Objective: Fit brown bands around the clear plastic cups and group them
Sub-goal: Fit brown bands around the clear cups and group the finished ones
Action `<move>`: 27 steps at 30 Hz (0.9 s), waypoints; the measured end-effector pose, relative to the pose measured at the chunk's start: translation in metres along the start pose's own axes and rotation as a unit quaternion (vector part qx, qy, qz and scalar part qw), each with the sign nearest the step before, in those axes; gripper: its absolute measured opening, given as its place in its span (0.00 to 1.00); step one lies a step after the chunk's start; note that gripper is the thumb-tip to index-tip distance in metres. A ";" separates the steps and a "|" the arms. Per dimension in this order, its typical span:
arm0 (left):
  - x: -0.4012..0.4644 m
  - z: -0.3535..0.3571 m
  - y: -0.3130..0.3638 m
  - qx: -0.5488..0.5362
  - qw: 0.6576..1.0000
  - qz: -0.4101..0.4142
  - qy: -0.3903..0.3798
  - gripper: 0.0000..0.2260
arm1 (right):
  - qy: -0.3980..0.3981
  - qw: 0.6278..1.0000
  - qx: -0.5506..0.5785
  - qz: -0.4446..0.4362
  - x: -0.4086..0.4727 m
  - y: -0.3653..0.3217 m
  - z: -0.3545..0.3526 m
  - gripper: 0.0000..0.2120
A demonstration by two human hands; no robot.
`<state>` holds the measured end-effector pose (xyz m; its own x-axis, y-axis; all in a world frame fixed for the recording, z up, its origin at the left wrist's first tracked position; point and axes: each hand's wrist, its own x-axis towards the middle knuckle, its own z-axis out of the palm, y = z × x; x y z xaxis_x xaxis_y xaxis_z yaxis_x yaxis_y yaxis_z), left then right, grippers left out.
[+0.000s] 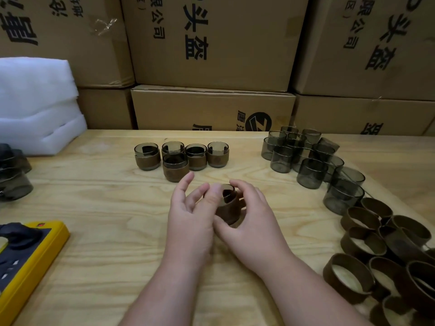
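Note:
At the middle of the wooden table (117, 250) both hands hold one smoky clear cup with a brown band (228, 205) around it. My right hand (251, 222) curls round its right side and underside. My left hand (190, 215) presses its thumb on the cup's left rim, with the other fingers spread. Behind them stands a group of several banded cups (181, 158). Several bare clear cups (313, 161) are clustered at the right, and a heap of loose brown bands (388, 255) lies at the near right.
Stacked cardboard boxes (211, 107) wall off the back of the table. White foam sheets (35, 104) sit at the back left, a few more cups (14, 177) at the left edge, and a yellow device (28, 257) at the near left.

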<state>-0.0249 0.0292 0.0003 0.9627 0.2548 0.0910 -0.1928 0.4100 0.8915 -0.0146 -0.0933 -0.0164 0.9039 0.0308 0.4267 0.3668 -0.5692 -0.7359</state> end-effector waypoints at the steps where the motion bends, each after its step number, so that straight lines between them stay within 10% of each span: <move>1: 0.001 0.000 0.000 -0.005 1.000 -0.001 0.010 0.25 | 0.003 1.000 -0.010 0.014 0.003 0.002 0.002 0.34; 5: 0.007 -0.004 0.000 -0.047 0.995 -0.031 0.077 0.07 | 0.020 0.997 -0.050 0.052 0.023 0.007 0.013 0.33; 27: 0.021 -0.012 0.000 -0.117 0.977 -0.042 0.173 0.11 | -0.020 0.995 -0.086 0.049 0.110 -0.002 0.088 0.35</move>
<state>-0.0069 0.0448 -0.0035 0.8627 0.4764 -0.1697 -0.1937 0.6213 0.7592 0.1030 -0.0166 -0.0141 0.9429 -0.0018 0.3330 0.2357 -0.7030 -0.6710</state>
